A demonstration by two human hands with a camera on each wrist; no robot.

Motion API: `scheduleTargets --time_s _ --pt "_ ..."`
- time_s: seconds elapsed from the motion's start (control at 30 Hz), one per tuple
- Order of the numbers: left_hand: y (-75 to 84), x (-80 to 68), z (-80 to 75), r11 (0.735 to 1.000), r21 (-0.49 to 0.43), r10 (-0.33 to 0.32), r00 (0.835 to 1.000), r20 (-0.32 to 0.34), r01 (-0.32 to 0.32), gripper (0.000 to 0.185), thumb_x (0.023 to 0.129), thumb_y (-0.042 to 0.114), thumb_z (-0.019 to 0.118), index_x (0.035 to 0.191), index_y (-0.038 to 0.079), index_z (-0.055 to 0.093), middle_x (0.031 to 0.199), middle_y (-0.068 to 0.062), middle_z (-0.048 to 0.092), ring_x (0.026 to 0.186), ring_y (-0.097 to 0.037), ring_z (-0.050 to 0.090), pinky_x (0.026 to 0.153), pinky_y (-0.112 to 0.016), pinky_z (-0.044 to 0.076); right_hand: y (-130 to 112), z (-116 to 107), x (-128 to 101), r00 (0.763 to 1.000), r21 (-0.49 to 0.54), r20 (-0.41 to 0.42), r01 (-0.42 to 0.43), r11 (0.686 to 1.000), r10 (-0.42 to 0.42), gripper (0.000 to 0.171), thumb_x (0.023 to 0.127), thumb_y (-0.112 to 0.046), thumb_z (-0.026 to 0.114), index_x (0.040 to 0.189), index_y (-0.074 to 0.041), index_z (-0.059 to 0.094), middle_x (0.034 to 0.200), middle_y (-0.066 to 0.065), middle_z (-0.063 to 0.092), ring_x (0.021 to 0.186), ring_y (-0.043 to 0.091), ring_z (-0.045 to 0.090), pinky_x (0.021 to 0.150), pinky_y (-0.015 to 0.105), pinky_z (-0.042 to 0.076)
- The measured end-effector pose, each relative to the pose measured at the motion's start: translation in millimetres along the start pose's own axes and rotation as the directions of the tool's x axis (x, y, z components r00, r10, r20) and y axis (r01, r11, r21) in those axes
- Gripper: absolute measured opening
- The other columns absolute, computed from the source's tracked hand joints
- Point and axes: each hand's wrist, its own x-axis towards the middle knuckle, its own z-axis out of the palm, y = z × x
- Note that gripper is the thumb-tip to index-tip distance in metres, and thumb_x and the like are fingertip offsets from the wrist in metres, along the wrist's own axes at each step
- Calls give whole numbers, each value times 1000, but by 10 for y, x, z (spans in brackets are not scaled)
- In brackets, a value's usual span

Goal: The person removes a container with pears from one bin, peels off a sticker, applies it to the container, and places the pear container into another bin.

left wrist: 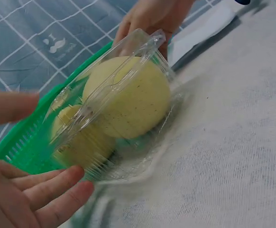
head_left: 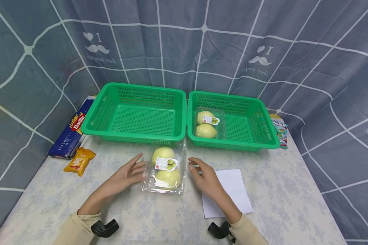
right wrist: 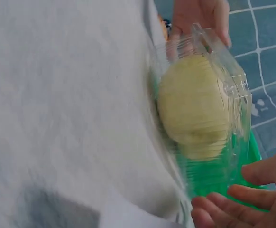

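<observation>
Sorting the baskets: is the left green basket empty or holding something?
Empty: the left green basket shows only its bare mesh floor.

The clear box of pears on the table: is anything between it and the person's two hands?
Nothing visible is. The clear box of pears lies on the table with the left hand close on one side and the right hand on the other, fingers straight. The white paper lies under the right hand, off to the side.

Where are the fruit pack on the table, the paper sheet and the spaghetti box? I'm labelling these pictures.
fruit pack [head_left: 165,168], head view, on its lid label.
paper sheet [head_left: 233,190], head view, its bare middle.
spaghetti box [head_left: 70,134], head view, its blue top face.
</observation>
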Motion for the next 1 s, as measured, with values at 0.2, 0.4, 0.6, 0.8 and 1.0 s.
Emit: scheduleTargets --time_s 0.2,0.4,0.6,0.8,1.0 --pt "-7 103 -25 992 -120 -55 994 -95 43 65 105 19 53 158 -3 22 143 -32 49 109 -7 64 87 -27 59 77 38 65 985 303 160 -106 947 59 38 103 -14 55 140 -2 54 108 20 70 81 21 71 67 28 59" --pt "8 157 -14 981 -180 -98 987 -129 74 48 106 11 47 150 -6 40 123 -14 60 95 -1 60 78 -22 59 96 22 81 955 487 262 -257 835 141 44 99 -8 57 142 0 50 90 2 69 63 6 62 63 20 54" --pt "23 180 -6 985 -156 -99 987 -123 79 47 103 8 49 149 -6 43 120 -13 57 92 -5 58 74 -23 59 108 2 88 933 552 327 -316 771 149 49 98 -8 58 144 3 45 86 -6 65 63 4 59 62 18 51" --pt "29 192 -4 985 -152 -102 987 -122 83 48 103 8 50 148 -7 43 121 -13 58 92 -5 58 74 -24 60 119 2 96 927 567 342 -333 754 153 50 97 -7 60 143 4 44 87 -7 64 65 4 57 62 18 49" --pt "40 194 9 984 -151 -113 986 -125 94 50 103 13 54 148 -6 43 120 -13 56 91 -5 58 74 -23 60 113 2 95 927 561 339 -338 755 163 50 96 -6 60 143 4 44 86 -7 64 64 4 56 61 18 48"
